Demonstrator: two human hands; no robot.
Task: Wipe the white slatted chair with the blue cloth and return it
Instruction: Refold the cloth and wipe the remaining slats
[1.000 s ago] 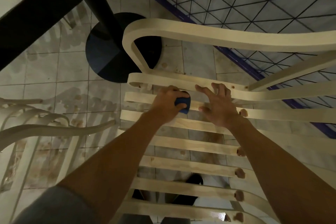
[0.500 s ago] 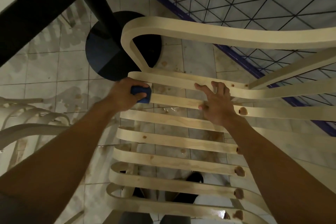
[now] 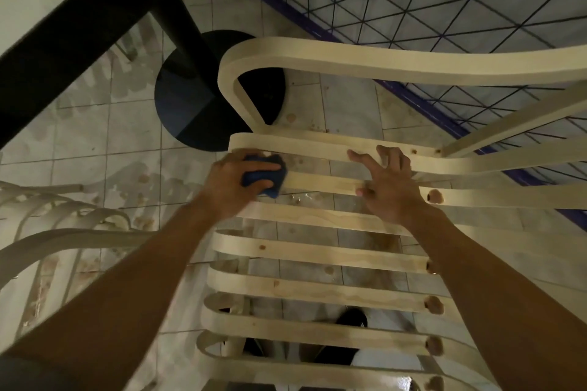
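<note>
While the left hand (image 3: 232, 182) clutches the soft blue cloth (image 3: 263, 179) at a slat's left end, the right hand (image 3: 389, 187) lies spread on the white slatted chair (image 3: 317, 254) — stiff, likely light; grip its frame.

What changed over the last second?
The left hand, gripping the blue cloth, slid left along a far slat of the chair, from the slat's middle to its left end. Its grip on the cloth is unchanged. The right hand stayed spread flat on the slats, and the chair has not visibly shifted.
</note>
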